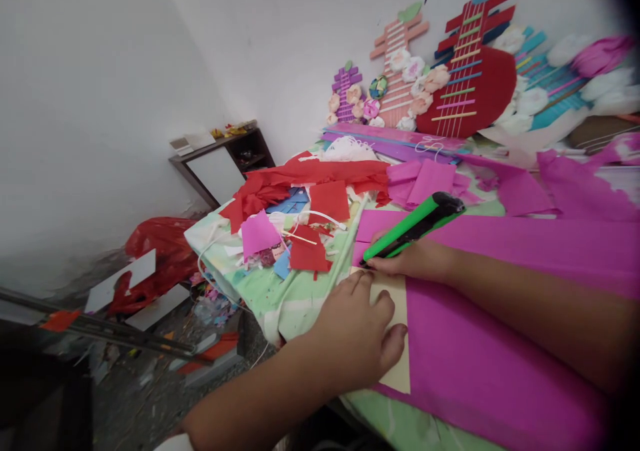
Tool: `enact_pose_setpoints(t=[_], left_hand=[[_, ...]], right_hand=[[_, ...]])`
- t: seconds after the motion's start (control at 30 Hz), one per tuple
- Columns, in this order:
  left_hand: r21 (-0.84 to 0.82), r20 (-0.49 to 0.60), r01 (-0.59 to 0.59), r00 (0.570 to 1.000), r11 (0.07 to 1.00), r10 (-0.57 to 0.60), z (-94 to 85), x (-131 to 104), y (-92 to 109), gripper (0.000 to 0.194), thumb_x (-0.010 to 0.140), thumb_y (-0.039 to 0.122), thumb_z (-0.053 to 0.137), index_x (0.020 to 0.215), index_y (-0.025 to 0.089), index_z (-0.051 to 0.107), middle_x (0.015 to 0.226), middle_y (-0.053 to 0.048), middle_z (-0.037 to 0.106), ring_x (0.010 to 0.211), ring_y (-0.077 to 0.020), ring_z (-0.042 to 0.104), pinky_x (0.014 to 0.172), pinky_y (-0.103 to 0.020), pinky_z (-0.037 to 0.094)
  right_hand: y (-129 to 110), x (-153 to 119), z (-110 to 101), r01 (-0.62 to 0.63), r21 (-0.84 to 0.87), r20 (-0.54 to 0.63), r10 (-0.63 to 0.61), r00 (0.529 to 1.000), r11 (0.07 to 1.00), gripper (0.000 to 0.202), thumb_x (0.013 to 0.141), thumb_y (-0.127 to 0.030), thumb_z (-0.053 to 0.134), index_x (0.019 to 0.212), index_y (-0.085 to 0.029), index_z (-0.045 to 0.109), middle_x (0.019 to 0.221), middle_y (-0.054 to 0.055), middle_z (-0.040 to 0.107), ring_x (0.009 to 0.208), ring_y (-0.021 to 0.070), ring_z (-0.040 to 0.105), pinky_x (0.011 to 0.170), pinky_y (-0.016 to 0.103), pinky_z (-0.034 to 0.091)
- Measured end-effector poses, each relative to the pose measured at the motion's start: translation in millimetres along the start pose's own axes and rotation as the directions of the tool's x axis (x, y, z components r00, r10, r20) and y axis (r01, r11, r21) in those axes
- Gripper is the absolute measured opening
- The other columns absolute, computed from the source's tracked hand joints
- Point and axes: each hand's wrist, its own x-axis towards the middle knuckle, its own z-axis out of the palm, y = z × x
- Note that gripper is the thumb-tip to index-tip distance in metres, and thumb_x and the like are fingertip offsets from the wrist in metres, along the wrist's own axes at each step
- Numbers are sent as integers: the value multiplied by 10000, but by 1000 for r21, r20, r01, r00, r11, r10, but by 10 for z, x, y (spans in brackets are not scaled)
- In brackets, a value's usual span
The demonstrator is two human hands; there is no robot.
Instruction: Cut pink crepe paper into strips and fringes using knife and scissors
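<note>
My left hand (357,324) lies palm down with its thumb apart. Its fingers rest on a cream card (399,357), partly hiding it. The card lies on a large sheet of magenta paper (475,344). In my right hand (425,259) is a thick green and black pen (410,227), gripped near its lower end. The pen slants up to the right, its dark tip down at the card's upper left corner. My right forearm crosses over the magenta sheet.
Left of the sheet lie red paper pieces (327,201), a pink scrap (261,233) and a white cable (320,215) on the green cloth (260,297). Decorated stick crafts (463,71) lean on the wall. A low cabinet (220,164) and littered floor lie left.
</note>
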Motion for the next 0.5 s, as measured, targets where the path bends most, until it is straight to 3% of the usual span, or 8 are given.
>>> enact_pose_setpoints(t=[0.17, 0.5], left_hand=[[-7, 1, -7, 1000, 1000, 7, -24, -3, 7, 360, 806, 377, 396, 947, 91, 561, 1025, -207, 554, 1058, -320, 463, 865, -472, 380], [-33, 11, 11, 1000, 999, -11, -31, -3, -2, 333, 801, 370, 413, 942, 104, 557, 1080, -216, 511, 1077, -321, 438, 873, -478, 372]], right_hand=[[-1, -6, -23, -5, 18, -28, 6, 1000, 1000, 137, 696, -282, 505, 648, -160, 545, 597, -14, 541, 576, 100, 501, 566, 224, 413], [30, -15, -57, -15, 78, 31, 13, 999, 997, 155, 686, -299, 523, 698, -152, 571, 647, -6, 566, 607, 103, 511, 572, 216, 417]])
